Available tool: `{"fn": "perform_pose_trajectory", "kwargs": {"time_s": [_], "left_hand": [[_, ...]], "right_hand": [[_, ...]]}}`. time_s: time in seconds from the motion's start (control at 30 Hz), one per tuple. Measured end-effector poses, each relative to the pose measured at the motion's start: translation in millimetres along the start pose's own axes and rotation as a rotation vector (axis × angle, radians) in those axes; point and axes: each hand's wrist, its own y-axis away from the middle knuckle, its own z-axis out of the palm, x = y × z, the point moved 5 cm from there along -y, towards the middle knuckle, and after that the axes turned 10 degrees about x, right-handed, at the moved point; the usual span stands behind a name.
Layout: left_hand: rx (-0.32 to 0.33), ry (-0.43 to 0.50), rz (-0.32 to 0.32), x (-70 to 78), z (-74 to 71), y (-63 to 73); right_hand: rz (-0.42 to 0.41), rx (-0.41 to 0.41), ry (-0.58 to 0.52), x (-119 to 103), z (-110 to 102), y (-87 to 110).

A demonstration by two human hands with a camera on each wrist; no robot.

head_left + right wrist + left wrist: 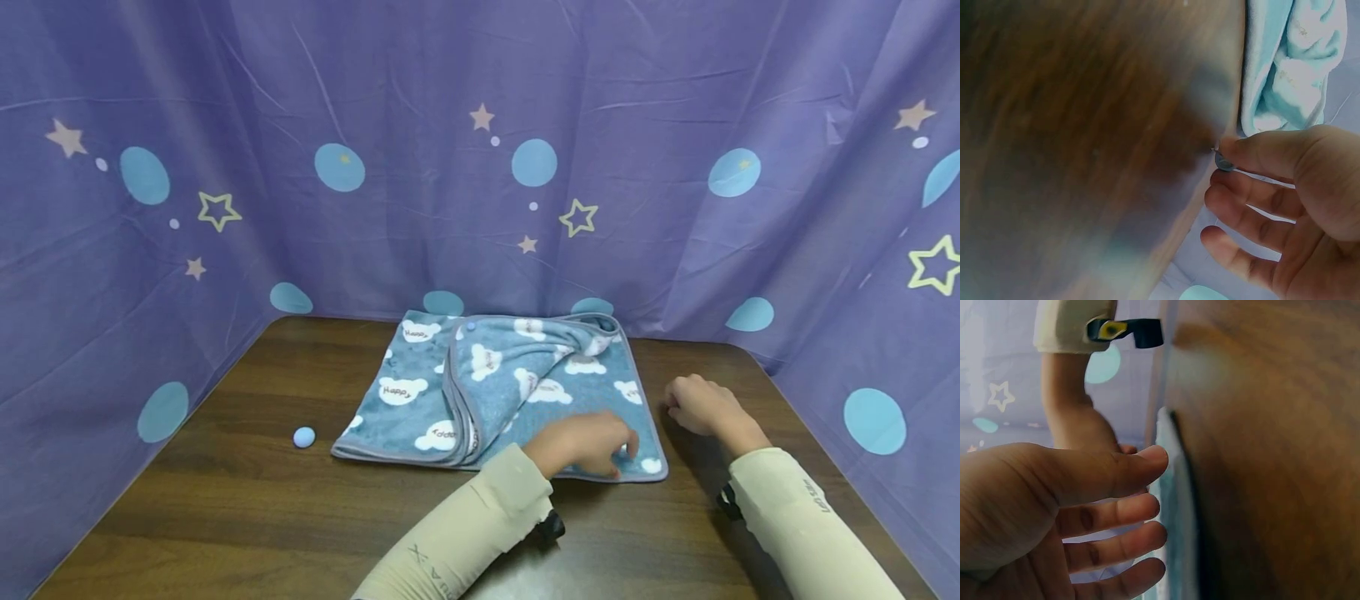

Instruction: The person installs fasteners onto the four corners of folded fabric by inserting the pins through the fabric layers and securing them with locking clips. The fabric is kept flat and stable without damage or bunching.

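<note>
A blue fleece blanket (pixel 420 417) with white bear heads and a grey edge lies on the table, part of it folded over itself toward the middle. Above its front right corner hangs my left hand (pixel 592 446), fingers loosely bent and spread. In the left wrist view, the thumb and fingers of this left hand (pixel 1104 512) stand apart with nothing between them. My right hand (pixel 701 404) is low over the table, just right of the blanket. In the right wrist view, a small grey-blue disc (pixel 1224 162) shows between thumb and forefinger; whether they pinch it I cannot tell.
A small pale-blue ball (pixel 303 437) sits on the brown wooden table (pixel 225 500), left of the blanket. Purple curtains (pixel 420 242) with stars and blue spots enclose the table at the back and both sides. The blanket's far edge lies close to the back curtain.
</note>
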Motion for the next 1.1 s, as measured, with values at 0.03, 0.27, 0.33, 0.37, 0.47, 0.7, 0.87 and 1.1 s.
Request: {"fn": "perform_pose_trajectory", "kwargs": {"time_s": [0.03, 0.27, 0.33, 0.37, 0.47, 0.7, 0.87, 1.1], "left_hand": [[-0.005, -0.003, 0.002, 1.3, 2.1, -0.2], [0.002, -0.017, -0.042, 6.5, 6.2, 0.6], [0.009, -0.039, -0.056, 7.7, 6.7, 0.9], [0.014, -0.049, -0.06, 8.5, 6.6, 1.0], [0.03, -0.084, -0.063, 10.6, 5.9, 1.3], [0.059, -0.096, -0.049, 13.1, 3.7, 0.6], [0.043, -0.115, -0.08, 15.1, 4.5, 0.2], [0.072, -0.152, -0.081, 14.0, 7.8, -1.9]], "right_hand": [[0.0, -0.002, 0.003, 0, 0, -0.3], [-0.013, 0.011, 0.021, -3, -4, -0.8], [-0.015, 0.02, 0.023, -5, -7, -0.3], [-0.016, 0.026, 0.024, -5, -7, -0.1], [-0.021, 0.045, 0.026, -7, -8, 0.9], [-0.024, 0.049, 0.022, -6, -8, 0.8], [-0.022, 0.041, 0.029, -4, -9, 0.6], [-0.007, 0.047, 0.025, -4, -12, 1.3]]}}
